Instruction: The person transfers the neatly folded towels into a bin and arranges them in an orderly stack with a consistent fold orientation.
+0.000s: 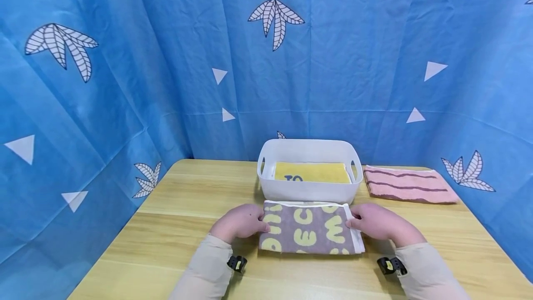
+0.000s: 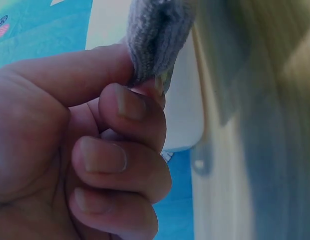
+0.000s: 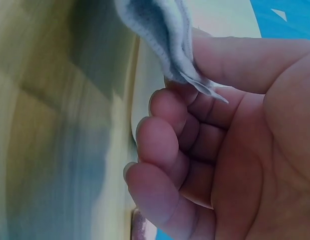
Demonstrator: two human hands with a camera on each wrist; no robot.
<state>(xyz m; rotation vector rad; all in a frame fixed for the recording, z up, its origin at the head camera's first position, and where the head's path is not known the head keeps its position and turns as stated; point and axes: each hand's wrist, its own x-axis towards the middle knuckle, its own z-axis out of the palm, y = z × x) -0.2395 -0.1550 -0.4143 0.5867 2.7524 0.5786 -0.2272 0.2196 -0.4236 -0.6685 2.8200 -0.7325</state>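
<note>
Lower centre of frame now, left hand (image 1: pixel 240 222) and right hand (image 1: pixel 378 221) pinch opposite ends of a folded, yellow-lettered mauve fabric towel (image 1: pixel 317 228)!

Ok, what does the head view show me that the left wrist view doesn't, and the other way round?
Only the head view: the right hand holding its end of the purple cloth, that cloth's readable yellow lettering, the yellow cloth inside the white basket, and the pink striped cloth beside it.

Only the left wrist view: the palm side of the left hand, and the folded layers at the purple cloth's edge seen close up.

Both: the left hand gripping the purple cloth, part of the white basket, the wooden table and the blue curtain.
</note>
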